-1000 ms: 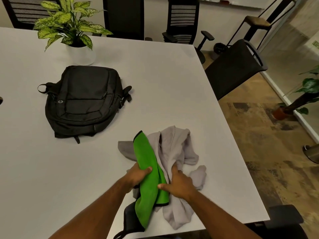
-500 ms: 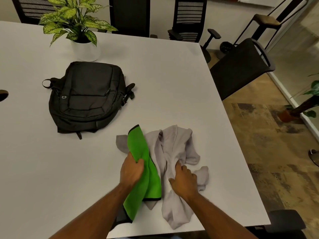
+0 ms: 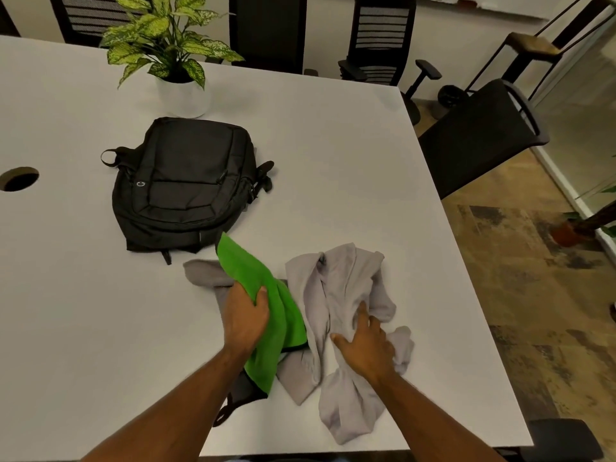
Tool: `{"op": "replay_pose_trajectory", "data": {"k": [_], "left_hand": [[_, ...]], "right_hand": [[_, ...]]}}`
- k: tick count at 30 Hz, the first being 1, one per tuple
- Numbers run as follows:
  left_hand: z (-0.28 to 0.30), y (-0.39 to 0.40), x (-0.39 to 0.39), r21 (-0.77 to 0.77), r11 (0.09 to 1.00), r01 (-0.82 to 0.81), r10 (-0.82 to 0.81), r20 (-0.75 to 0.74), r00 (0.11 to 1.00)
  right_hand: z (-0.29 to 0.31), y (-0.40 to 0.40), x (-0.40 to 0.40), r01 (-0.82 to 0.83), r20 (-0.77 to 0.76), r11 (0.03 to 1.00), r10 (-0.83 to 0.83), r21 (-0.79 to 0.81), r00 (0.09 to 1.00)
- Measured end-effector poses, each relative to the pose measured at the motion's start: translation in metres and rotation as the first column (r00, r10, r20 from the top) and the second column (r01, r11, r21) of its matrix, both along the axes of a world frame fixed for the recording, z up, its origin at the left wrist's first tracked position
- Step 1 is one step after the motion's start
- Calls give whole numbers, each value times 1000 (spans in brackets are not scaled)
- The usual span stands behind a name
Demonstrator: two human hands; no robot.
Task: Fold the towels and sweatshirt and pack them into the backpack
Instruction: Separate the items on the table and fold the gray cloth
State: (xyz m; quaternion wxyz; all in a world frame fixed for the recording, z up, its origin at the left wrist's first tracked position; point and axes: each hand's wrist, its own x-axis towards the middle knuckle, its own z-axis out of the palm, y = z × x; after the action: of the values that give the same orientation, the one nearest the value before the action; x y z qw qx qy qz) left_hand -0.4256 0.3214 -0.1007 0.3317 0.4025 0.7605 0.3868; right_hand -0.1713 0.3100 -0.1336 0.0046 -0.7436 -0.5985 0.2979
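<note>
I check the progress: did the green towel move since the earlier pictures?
Yes. The green towel, gripped by the left hand, moved up-left toward the backpack.

Just my one head cam here, looking steeply down and forward over the big white rectangular table (image 3: pixel 333 155), pretty close to the near edge.

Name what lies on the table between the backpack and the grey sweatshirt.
In the head view, the green towel, gripped by the left hand, lies between the backpack and the grey sweatshirt.

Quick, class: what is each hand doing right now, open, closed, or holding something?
Left hand: closed, gripping the green towel.
Right hand: open, fingers spread, pressing on the grey sweatshirt.
</note>
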Motion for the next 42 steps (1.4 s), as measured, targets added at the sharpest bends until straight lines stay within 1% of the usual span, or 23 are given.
{"op": "replay_pose_trajectory", "data": {"k": [2,4,8,10,13,17,21,25,27,30,32,33,34,35,38,40,42], "left_hand": [[-14,1,-2,-141,986,90,-89,16,996],[-26,0,-1,-238,957,165,-160,38,986],[-28,-8,3,-248,936,249,-236,79,968],[-21,-11,4,-218,951,220,-207,80,975],[-1,-13,4,-135,987,87,-79,62,995],[32,-11,0,8,1000,-19,19,20,1000],[48,-4,-18,109,992,-67,70,-19,997],[57,5,-31,161,978,-136,133,32,991],[65,10,-33,201,970,-140,131,55,990],[70,16,-39,257,961,-102,81,90,993],[71,18,-41,275,960,-56,32,92,995],[71,19,-42,274,961,-33,9,87,996],[71,19,-43,266,964,-14,-8,82,997],[70,20,-45,260,966,1,-20,73,997],[68,21,-46,261,965,21,-38,58,998],[68,25,-42,273,962,10,-30,71,997],[70,31,-34,278,960,-13,-20,113,993]], "right_hand": [[1,-2,-13,-69,-12,998,68,-1,998],[2,-4,-23,-125,-12,992,125,-15,992],[-1,-7,-24,-178,44,983,180,-45,983],[-3,-7,-22,-176,67,983,179,-49,981],[-7,-3,-21,-187,91,980,193,-71,977],[-10,2,-32,-290,107,947,305,-135,946],[-13,5,-51,-391,138,905,414,-165,900],[-16,4,-89,-501,113,841,529,-206,841],[-17,3,-116,-556,109,798,589,-233,801],[-17,-1,-160,-652,86,713,689,-258,719],[-10,-6,-190,-706,3,638,743,-306,670],[0,-9,-202,-722,-58,614,748,-319,661],[9,-12,-213,-730,-125,606,736,-318,665],[17,-15,-221,-727,-192,622,706,-292,681],[37,-24,-224,-667,-408,713,555,-215,725],[41,-27,-207,-539,-589,822,347,-183,729],[40,-24,-177,-310,-683,938,126,-153,720]]}}
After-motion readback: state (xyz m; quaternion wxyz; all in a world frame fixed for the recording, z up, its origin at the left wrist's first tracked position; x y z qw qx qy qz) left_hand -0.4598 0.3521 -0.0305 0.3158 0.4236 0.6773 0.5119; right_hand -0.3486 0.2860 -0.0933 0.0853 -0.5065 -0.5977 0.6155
